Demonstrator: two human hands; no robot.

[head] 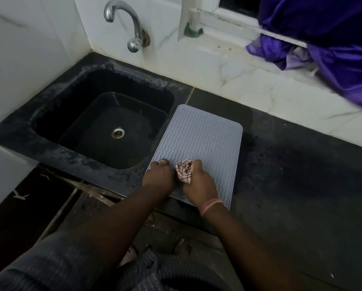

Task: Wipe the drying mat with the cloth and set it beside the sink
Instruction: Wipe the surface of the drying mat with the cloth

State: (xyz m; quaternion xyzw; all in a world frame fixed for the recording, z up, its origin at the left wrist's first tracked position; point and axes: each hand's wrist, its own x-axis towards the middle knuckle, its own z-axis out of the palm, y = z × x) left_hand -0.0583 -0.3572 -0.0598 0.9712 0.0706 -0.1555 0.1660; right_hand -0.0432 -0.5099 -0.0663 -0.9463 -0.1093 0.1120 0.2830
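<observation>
On the dark tabletop (281, 164), one grey drying mat (201, 135) lies just beside the one sink (49, 97); the right hand (199, 181) grasps one bunched cloth (184, 171), the left hand (159, 177) presses the mat's near corner, fingers curled.

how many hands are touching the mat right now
2. The left hand rests on the drying mat at its near left edge, beside the sink. The right hand is just right of it, gripping the cloth against the mat.

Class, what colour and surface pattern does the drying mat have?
The drying mat is pale grey with raised wavy zigzag ridges, seen in the head view.
</observation>
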